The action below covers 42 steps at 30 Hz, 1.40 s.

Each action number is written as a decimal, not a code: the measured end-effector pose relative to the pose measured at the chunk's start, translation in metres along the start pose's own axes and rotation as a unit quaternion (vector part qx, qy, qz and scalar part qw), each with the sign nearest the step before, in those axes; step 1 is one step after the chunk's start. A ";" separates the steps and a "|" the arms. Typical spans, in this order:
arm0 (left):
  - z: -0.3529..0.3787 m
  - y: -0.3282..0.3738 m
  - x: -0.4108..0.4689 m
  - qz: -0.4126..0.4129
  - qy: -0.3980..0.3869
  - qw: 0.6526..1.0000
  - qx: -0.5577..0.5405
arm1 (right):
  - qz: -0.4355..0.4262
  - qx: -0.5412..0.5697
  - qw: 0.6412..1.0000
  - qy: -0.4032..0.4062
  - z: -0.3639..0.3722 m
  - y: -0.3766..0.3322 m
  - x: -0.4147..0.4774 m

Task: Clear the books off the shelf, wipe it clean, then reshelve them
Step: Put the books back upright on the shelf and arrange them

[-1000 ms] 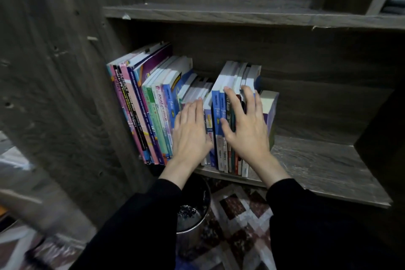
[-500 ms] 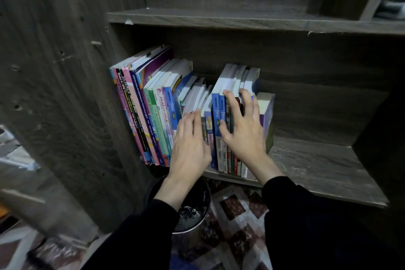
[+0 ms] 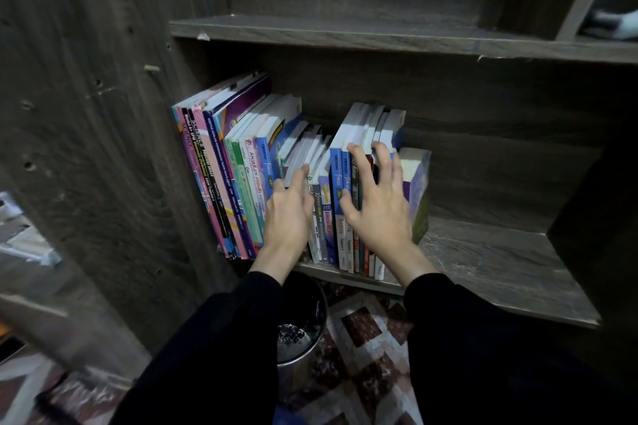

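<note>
- The books (image 3: 248, 162) stand in a row on the shelf (image 3: 500, 262), packed against its 9 o'clock end, spines toward the camera.
- The tall pink and purple volumes at the 9 o'clock end lean with their tops toward 1 o'clock; the shorter blue and white ones toward 3 o'clock stand nearly upright.
- A thick book (image 3: 416, 179) with a purple cover closes the row at its 3 o'clock end; past it, the shelf board shows bare wood grain.
- The left hand (image 3: 290, 214) lies flat on the spines near the middle of the row, its fingers straight and close together, tips pointing to 12 o'clock; it grips nothing.
- The right hand (image 3: 379, 214), just at 3 o'clock of the left one, rests on the blue spines with its fingers spread and only lightly bent, its thumb out toward 9 o'clock; it clasps no book.
- The two hands are near each other but apart.
- Both arms wear black sleeves (image 3: 483, 338).
- An upper shelf (image 3: 379, 36) runs at 12 o'clock of the books.
- A dark wooden side panel (image 3: 103, 148) rises at 9 o'clock.
- A metal bin (image 3: 300, 335) stands on a patterned rug (image 3: 366, 348) at 6 o'clock of the left hand.
</note>
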<state>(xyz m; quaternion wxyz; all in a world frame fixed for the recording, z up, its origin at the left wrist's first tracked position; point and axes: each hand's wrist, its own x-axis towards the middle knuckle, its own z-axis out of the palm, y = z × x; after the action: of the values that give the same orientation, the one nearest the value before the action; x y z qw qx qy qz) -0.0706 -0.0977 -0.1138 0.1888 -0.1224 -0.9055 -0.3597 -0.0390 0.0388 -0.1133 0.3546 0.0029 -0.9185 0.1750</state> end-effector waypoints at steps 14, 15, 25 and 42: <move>-0.014 -0.005 -0.032 0.003 0.064 0.998 -0.007 | -0.008 -0.003 1.000 0.002 0.003 0.003 0.002; -0.013 -0.003 -0.032 -0.005 0.056 0.998 -0.001 | -0.008 -0.005 1.000 0.002 0.003 0.003 0.001; -0.024 -0.006 -0.066 0.003 0.069 0.997 -0.024 | 0.003 -0.010 1.000 -0.013 0.001 0.000 0.002; -0.071 0.009 -0.084 -0.063 0.020 0.997 -0.030 | -0.004 -0.011 0.996 -0.085 -0.002 -0.010 0.008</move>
<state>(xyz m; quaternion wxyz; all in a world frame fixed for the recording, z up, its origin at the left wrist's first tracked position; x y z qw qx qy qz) 0.0264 -0.1478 -0.0970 0.1799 -0.0635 -0.8963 -0.4004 -0.0425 0.0309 -0.1034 0.2764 0.0179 -0.9470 0.1625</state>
